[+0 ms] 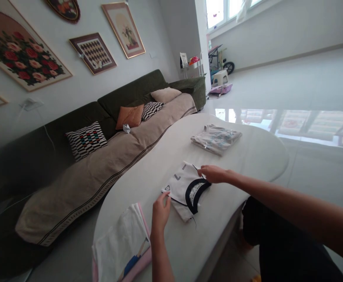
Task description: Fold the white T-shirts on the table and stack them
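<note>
A folded white shirt with a dark collar [186, 190] lies on the white oval table [159, 164]. My left hand [160, 211] rests its fingertips on the shirt's near left corner. My right hand [215, 174] pinches the shirt's far right edge beside the collar. Both hands hold the folded shirt flat on the table.
A folded pale patterned garment [216, 138] lies farther along the table. A stack of white and pink cloth [124, 246] sits at the table's near left end. A dark green sofa [80, 156] with cushions runs along the left wall. Glossy floor [306, 90] spreads to the right.
</note>
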`<state>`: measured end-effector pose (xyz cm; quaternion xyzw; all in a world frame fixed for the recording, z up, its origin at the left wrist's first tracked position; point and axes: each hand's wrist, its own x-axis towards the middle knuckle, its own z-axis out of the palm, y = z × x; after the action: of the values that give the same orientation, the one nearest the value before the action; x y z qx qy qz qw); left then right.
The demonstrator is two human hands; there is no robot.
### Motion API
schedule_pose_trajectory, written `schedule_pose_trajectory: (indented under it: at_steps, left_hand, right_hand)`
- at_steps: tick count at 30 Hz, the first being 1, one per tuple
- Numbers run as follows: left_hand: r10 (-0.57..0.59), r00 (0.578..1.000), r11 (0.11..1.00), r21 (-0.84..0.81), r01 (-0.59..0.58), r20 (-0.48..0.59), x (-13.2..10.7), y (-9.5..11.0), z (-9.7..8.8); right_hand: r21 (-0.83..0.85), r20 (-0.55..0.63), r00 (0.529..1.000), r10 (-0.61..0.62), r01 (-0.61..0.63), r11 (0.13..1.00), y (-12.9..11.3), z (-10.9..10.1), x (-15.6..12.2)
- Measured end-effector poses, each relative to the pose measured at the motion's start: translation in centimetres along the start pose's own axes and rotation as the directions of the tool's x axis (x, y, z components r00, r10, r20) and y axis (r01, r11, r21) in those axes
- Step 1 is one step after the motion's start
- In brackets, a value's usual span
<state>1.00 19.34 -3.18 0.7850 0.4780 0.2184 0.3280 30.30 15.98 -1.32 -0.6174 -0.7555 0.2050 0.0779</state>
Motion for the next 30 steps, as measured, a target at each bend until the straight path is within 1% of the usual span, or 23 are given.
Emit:
schedule_pose_trajectory:
  at_steps: [2,5,7,9,10,12,15,16,18,20,21,23,24,25,26,27,28,30]
  left_hand:
    - [-0.011,0.998,0.998,0.053,0.015,-0.069,2.2,-0.9,0.9]
    - [-0.036,0.996,0.991,0.128,0.046,-0.083,4.6,-1.7,2.7]
    - [-0.061,0.994,0.981,0.180,0.076,-0.088,4.9,-2.0,3.7]
    - [-0.087,0.991,0.967,0.231,0.109,-0.101,4.3,-2.2,4.1]
    - [-0.097,0.990,0.960,0.254,0.122,-0.106,3.7,-2.3,4.2]
    - [-0.109,0.988,0.947,0.290,0.137,-0.110,2.2,-2.1,4.1]
    - [-0.098,0.992,0.943,0.310,0.119,-0.083,-0.4,-0.8,4.7]
    - [-0.085,0.994,0.947,0.304,0.100,-0.062,-1.3,0.0,5.3]
    - [-0.038,0.999,0.963,0.266,0.037,-0.001,-2.8,2.0,7.1]
    - [0.044,0.996,0.981,0.187,-0.059,0.082,-3.8,4.4,9.5]
    - [0.096,0.987,0.985,0.132,-0.113,0.128,-4.0,5.6,10.7]
    - [0.208,0.951,0.977,-0.001,-0.214,0.227,-3.6,7.7,12.9]
    - [0.255,0.930,0.967,-0.068,-0.246,0.264,-3.1,8.5,13.7]
    - [0.289,0.914,0.957,-0.126,-0.263,0.285,-2.4,9.0,14.2]
    - [0.303,0.909,0.950,-0.170,-0.263,0.286,-1.6,9.2,14.2]
    - [0.293,0.919,0.949,-0.197,-0.246,0.264,-0.7,9.1,13.9]
    - [0.259,0.941,0.954,-0.209,-0.214,0.220,0.3,8.7,13.3]
    - [0.118,0.990,0.974,-0.204,-0.100,0.081,2.0,7.1,11.2]
  right_hand:
    - [-0.040,0.037,0.995,-0.091,0.093,0.995,-2.8,2.0,0.4]
    - [-0.081,0.090,0.967,-0.240,0.247,0.966,-7.4,4.9,1.0]
    - [-0.106,0.125,0.945,-0.303,0.317,0.943,-9.6,6.4,1.0]
    - [-0.133,0.137,0.935,-0.326,0.343,0.930,-10.3,7.3,0.7]
    - [-0.147,0.137,0.936,-0.325,0.344,0.928,-10.1,7.5,0.6]
    - [-0.174,0.136,0.941,-0.309,0.330,0.928,-9.0,7.3,0.2]
    - [-0.219,0.134,0.959,-0.249,0.274,0.937,-5.9,6.1,-0.5]
    - [-0.232,0.126,0.967,-0.220,0.244,0.942,-4.6,5.5,-0.7]
    - [-0.255,0.092,0.984,-0.150,0.168,0.952,-2.2,4.3,-1.0]
    - [-0.267,0.044,0.996,-0.075,0.084,0.960,-0.1,3.3,-1.2]
    - [-0.267,0.018,0.999,-0.039,0.042,0.963,0.8,2.9,-1.2]
    - [-0.253,-0.031,0.999,0.027,-0.034,0.967,1.9,2.5,-0.8]
    - [-0.238,-0.053,0.997,0.061,-0.072,0.969,2.2,2.5,-0.6]
    - [-0.217,-0.074,0.993,0.097,-0.111,0.970,2.3,2.5,-0.3]
    - [-0.192,-0.093,0.986,0.137,-0.153,0.969,2.4,2.7,-0.1]
    - [-0.162,-0.112,0.977,0.180,-0.197,0.967,2.4,2.8,0.1]
    - [-0.127,-0.132,0.964,0.229,-0.246,0.961,2.4,3.0,0.2]
    - [-0.048,-0.164,0.924,0.345,-0.357,0.933,2.6,3.3,0.1]
